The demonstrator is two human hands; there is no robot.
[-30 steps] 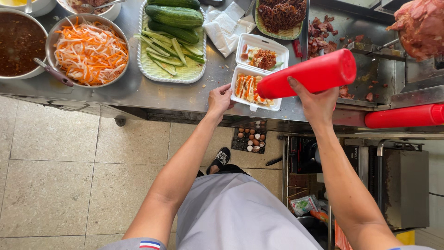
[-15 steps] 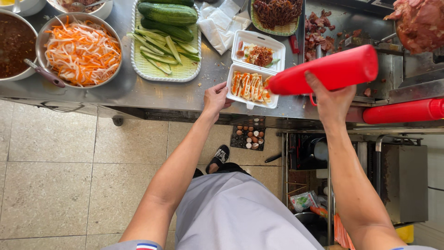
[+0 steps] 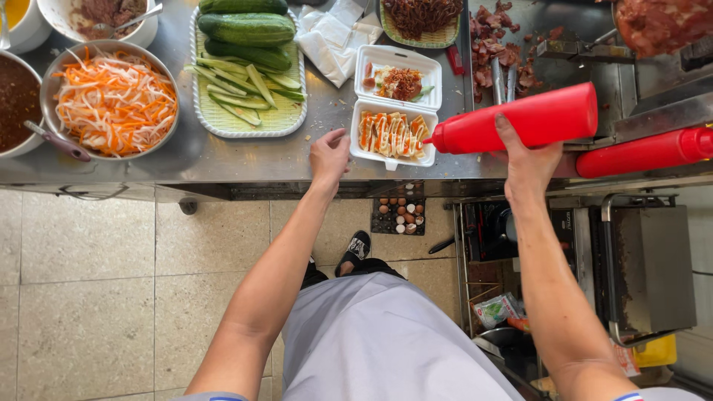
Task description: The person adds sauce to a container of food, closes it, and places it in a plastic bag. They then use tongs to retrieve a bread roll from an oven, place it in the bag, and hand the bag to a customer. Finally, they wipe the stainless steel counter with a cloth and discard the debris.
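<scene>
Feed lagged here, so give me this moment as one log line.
right hand: grips red bottle, nozzle at foam box | left hand: on counter beside box | food: sauce stripes

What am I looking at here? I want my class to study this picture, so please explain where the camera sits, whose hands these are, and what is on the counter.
The camera is worn on a person's head and looks straight down at their own arms. The right hand holds a red squeeze bottle, its nozzle pointed at an open white foam box of food striped with sauce. The left hand rests on the steel counter beside that box. Further left are a tray of cucumbers and a bowl of shredded carrot and white vegetable. A second red bottle lies on the right.
</scene>
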